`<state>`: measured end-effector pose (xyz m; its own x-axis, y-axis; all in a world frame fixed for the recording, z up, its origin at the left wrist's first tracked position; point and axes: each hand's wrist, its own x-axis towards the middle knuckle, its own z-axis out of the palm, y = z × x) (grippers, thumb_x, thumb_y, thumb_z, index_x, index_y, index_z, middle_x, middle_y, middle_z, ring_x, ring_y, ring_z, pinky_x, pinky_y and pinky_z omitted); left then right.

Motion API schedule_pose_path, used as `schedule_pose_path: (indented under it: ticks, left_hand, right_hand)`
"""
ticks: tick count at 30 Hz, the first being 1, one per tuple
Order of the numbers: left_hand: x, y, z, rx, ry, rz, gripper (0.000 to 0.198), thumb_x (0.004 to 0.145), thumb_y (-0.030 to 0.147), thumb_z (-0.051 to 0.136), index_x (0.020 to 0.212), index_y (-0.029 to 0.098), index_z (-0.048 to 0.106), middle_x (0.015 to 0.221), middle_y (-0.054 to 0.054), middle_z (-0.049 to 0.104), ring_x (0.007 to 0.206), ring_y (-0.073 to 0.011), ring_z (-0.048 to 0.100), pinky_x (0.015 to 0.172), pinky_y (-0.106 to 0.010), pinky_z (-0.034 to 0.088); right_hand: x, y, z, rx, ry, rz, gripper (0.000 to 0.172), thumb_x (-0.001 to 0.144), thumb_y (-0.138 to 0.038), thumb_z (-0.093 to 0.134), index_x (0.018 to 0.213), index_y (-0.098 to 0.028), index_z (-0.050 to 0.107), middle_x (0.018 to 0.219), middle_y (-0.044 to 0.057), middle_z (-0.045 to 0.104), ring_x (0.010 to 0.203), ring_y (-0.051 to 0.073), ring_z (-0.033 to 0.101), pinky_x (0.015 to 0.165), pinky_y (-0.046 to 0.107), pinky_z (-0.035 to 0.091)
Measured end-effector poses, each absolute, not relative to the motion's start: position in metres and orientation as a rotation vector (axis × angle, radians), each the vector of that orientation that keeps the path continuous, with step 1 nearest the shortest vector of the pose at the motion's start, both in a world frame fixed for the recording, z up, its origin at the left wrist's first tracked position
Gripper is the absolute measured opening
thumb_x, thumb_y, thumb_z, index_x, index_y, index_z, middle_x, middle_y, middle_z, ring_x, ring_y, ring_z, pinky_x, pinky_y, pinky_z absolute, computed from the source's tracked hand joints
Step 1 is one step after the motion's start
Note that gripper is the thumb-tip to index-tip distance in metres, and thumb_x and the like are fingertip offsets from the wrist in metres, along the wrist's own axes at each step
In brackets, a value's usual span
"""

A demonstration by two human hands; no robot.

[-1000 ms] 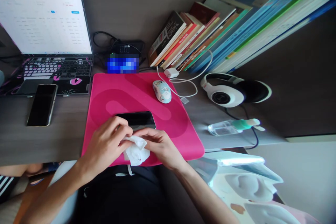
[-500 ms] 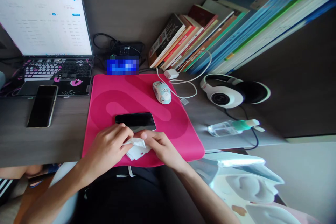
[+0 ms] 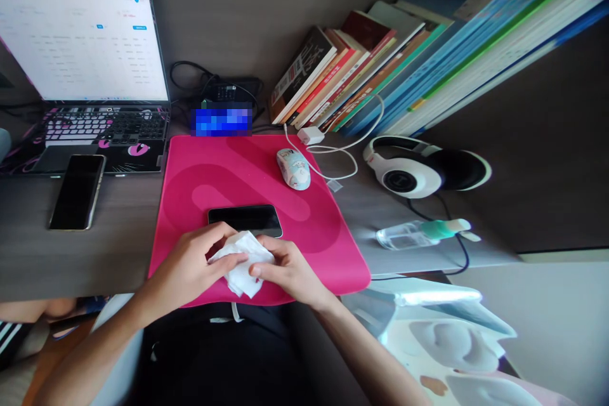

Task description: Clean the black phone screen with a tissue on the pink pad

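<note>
Both of my hands hold a crumpled white tissue point(image 3: 242, 260) over the near edge of a pink desk mat point(image 3: 223, 171). My left hand point(image 3: 190, 266) pinches its left side with thumb and fingers closed. My right hand point(image 3: 288, 269) grips its right side, fingers curled. Just beyond my hands a black phone point(image 3: 245, 219) lies flat on the mat, screen dark.
An open laptop point(image 3: 85, 70) stands at the back left, a second phone point(image 3: 76, 190) in front of it. A small mouse point(image 3: 294, 168), charger cable point(image 3: 333, 146), white headphones point(image 3: 419, 168), a clear spray bottle point(image 3: 419, 233) and leaning books point(image 3: 404, 57) fill the right side.
My hands have turned and reshaped the tissue: it was bunched low between them, now it lies spread across my left fingers, slightly nearer the phone.
</note>
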<state>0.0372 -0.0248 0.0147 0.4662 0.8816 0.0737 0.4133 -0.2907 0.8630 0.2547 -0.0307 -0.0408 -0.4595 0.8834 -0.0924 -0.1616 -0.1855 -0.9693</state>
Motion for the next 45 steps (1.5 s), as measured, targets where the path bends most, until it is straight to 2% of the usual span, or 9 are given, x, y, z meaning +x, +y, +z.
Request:
schedule_pose_path:
  ticks: [4, 8, 13, 16, 19, 22, 31, 40, 45]
  left_hand:
    - [0.036, -0.022, 0.010, 1.990, 1.081, 0.838, 0.004, 0.097, 0.021, 0.074, 0.096, 0.023, 0.071, 0.092, 0.004, 0.068, 0.080, -0.0098, 0.066, 0.071, -0.020, 0.048]
    - [0.033, -0.023, 0.011, 2.022, 1.091, 0.835, 0.007, 0.099, 0.024, 0.073, 0.093, 0.021, 0.071, 0.094, 0.002, 0.070, 0.080, -0.0104, 0.066, 0.070, -0.021, 0.049]
    - [0.032, -0.024, 0.012, 2.019, 1.094, 0.826, 0.011, 0.105, 0.026, 0.064, 0.109, 0.026, 0.074, 0.105, 0.001, 0.075, 0.088, -0.0117, 0.071, 0.073, -0.020, 0.053]
    - [0.031, -0.022, 0.008, 2.059, 1.187, 0.858, 0.020, 0.103, 0.027, 0.068, 0.123, 0.030, 0.071, 0.111, 0.002, 0.078, 0.092, -0.0127, 0.075, 0.075, -0.020, 0.055]
    - [0.031, -0.019, 0.004, 2.171, 1.290, 0.970, 0.016, 0.098, 0.025, 0.074, 0.113, 0.027, 0.071, 0.101, 0.003, 0.078, 0.087, -0.0130, 0.074, 0.077, -0.022, 0.056]
    - [0.032, -0.018, 0.004, 2.303, 1.193, 1.033, 0.008, 0.099, 0.017, 0.072, 0.101, 0.024, 0.070, 0.092, 0.003, 0.075, 0.085, -0.0127, 0.072, 0.080, -0.024, 0.056]
    - [0.037, -0.022, 0.007, 2.527, 1.087, 1.025, 0.009, 0.103, 0.015, 0.065, 0.109, 0.022, 0.063, 0.097, 0.000, 0.072, 0.090, -0.0156, 0.069, 0.084, -0.031, 0.055]
    - [0.040, -0.025, 0.001, 2.458, 1.070, 1.019, 0.020, 0.099, 0.010, 0.067, 0.112, 0.024, 0.060, 0.101, 0.000, 0.069, 0.093, -0.0149, 0.070, 0.086, -0.028, 0.055]
    - [0.041, -0.022, -0.004, 2.222, 1.253, 1.040, 0.031, 0.097, 0.022, 0.075, 0.123, 0.026, 0.059, 0.098, 0.003, 0.073, 0.086, -0.0127, 0.073, 0.078, -0.023, 0.057]
  right_hand:
    - [0.256, -0.029, -0.040, -0.907, -1.329, 1.686, 0.033, 0.084, -0.051, 0.086, 0.088, -0.020, 0.075, 0.081, 0.000, 0.068, 0.074, 0.015, 0.059, 0.069, 0.028, 0.049]
    - [0.255, -0.030, -0.040, -0.939, -1.337, 1.667, 0.033, 0.090, -0.053, 0.080, 0.095, -0.020, 0.078, 0.087, 0.002, 0.071, 0.078, 0.016, 0.061, 0.072, 0.029, 0.049]
    - [0.254, -0.030, -0.041, -0.962, -1.312, 1.651, 0.033, 0.092, -0.053, 0.078, 0.095, -0.020, 0.078, 0.089, 0.003, 0.073, 0.081, 0.017, 0.062, 0.075, 0.030, 0.050]
    - [0.254, -0.030, -0.040, -0.959, -1.314, 1.651, 0.031, 0.093, -0.052, 0.077, 0.099, -0.021, 0.078, 0.094, 0.003, 0.075, 0.084, 0.018, 0.064, 0.077, 0.031, 0.051]
    - [0.254, -0.030, -0.038, -0.948, -1.329, 1.646, 0.030, 0.094, -0.051, 0.076, 0.099, -0.022, 0.077, 0.096, 0.003, 0.076, 0.088, 0.019, 0.067, 0.082, 0.032, 0.053]
    - [0.253, -0.030, -0.037, -0.947, -1.311, 1.631, 0.030, 0.092, -0.052, 0.077, 0.097, -0.022, 0.077, 0.092, 0.002, 0.075, 0.084, 0.018, 0.066, 0.079, 0.031, 0.053]
    - [0.251, -0.032, -0.037, -0.991, -1.272, 1.635, 0.032, 0.092, -0.052, 0.078, 0.104, -0.023, 0.075, 0.080, -0.001, 0.070, 0.069, 0.014, 0.057, 0.063, 0.027, 0.044]
    - [0.258, -0.030, -0.036, -0.898, -1.394, 1.558, 0.031, 0.099, -0.049, 0.070, 0.121, -0.029, 0.079, 0.117, 0.005, 0.080, 0.109, 0.024, 0.071, 0.095, 0.037, 0.054]
    - [0.256, -0.031, -0.035, -0.929, -1.356, 1.546, 0.031, 0.093, -0.049, 0.078, 0.116, -0.028, 0.081, 0.112, 0.005, 0.081, 0.103, 0.024, 0.072, 0.091, 0.036, 0.056]
